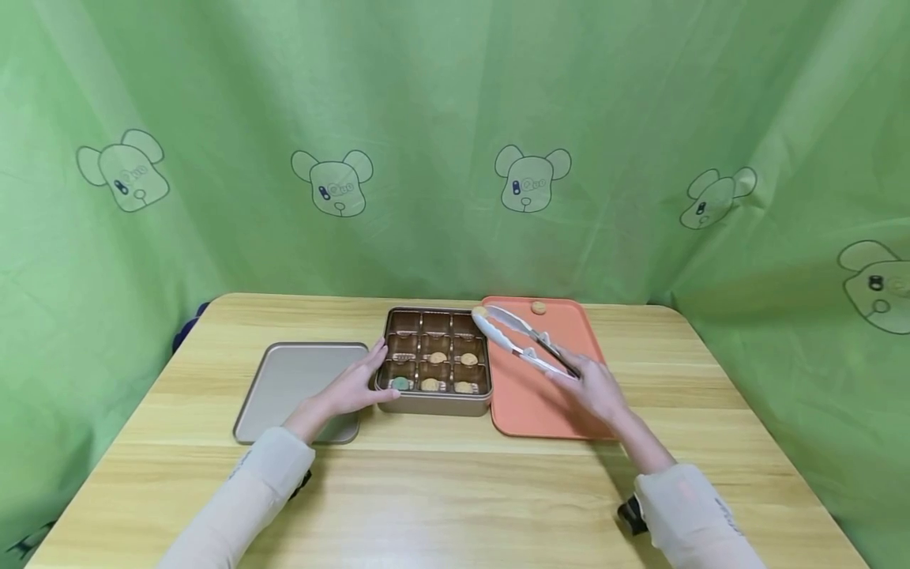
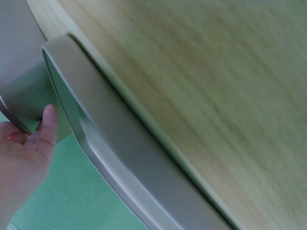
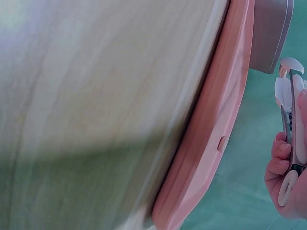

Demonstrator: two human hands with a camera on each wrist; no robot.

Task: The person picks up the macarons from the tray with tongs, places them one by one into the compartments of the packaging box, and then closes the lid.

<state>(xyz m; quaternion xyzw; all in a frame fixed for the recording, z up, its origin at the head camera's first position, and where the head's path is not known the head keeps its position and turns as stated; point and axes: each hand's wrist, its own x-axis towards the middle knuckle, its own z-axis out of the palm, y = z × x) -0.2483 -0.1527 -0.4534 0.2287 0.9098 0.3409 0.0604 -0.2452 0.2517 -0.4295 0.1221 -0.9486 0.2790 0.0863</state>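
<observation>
A metal tin [image 1: 435, 405] with a brown divided insert stands mid-table, several round cookies [image 1: 437, 358] in its near compartments. One cookie, at the front left, is green [image 1: 400, 383]. My left hand [image 1: 353, 386] rests at the tin's near left corner, fingers extended along the left rim and thumb along the front. My right hand [image 1: 588, 385] grips a pair of tongs [image 1: 522, 348] with pale tips. Between those tips a tan cookie [image 1: 480, 312] is pinched, over the tin's far right corner. The right wrist view shows the tongs [image 3: 297, 110] with fingers wrapped round the handles.
An orange tray [image 1: 543, 403] lies against the tin's right side, with a single cookie [image 1: 538, 307] near its far edge. Left of the tin lies a flat grey metal lid [image 1: 298, 379], partly under the left forearm. A green curtain [image 1: 441, 237] hangs behind the wooden table [image 1: 441, 506].
</observation>
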